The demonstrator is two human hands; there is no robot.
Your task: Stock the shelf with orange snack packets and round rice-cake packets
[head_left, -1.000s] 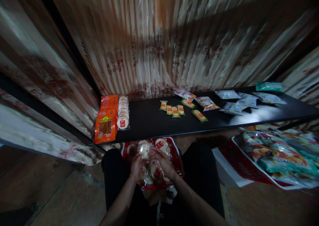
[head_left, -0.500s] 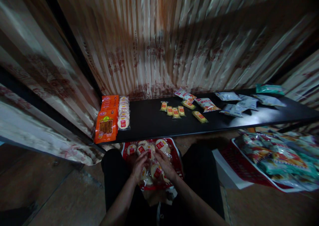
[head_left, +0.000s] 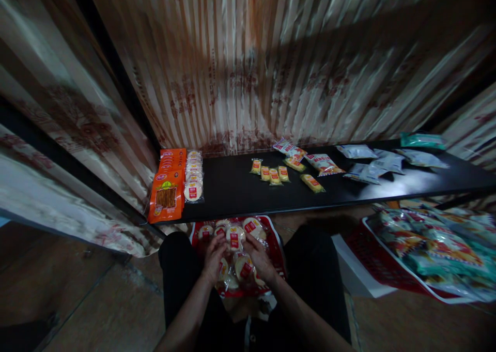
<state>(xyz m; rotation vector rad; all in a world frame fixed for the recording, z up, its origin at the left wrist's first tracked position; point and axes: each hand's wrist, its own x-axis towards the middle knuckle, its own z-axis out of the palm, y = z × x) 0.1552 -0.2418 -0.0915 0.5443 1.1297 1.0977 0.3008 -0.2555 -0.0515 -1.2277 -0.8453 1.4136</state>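
Note:
Between my two hands is a round, pale packaged cake (head_left: pixel 234 238) in clear wrap, its red label facing up. My left hand (head_left: pixel 215 255) grips its left edge, and my right hand (head_left: pixel 256 254) pinches the right edge. Below them, a red basket (head_left: pixel 276 241) with a white rim sits between my knees. Several more of the wrapped round cakes (head_left: pixel 244 267) lie in it, partly covered by my hands. On the shelf's left end, a row of the same cakes (head_left: pixel 193 190) overlaps front to back.
Orange snack packets (head_left: pixel 166 197) lie at the left of the black shelf (head_left: pixel 228 192). Small yellow packets (head_left: pixel 274 176) and white bags (head_left: pixel 323 164) lie farther right. Another red basket (head_left: pixel 372 259), full of bagged snacks, stands at right. A striped curtain (head_left: pixel 248 73) hangs behind.
The held cake has been turned so that its red label shows upright and facing up. Both hands stay over the basket, with fingers shifted to the cake's sides.

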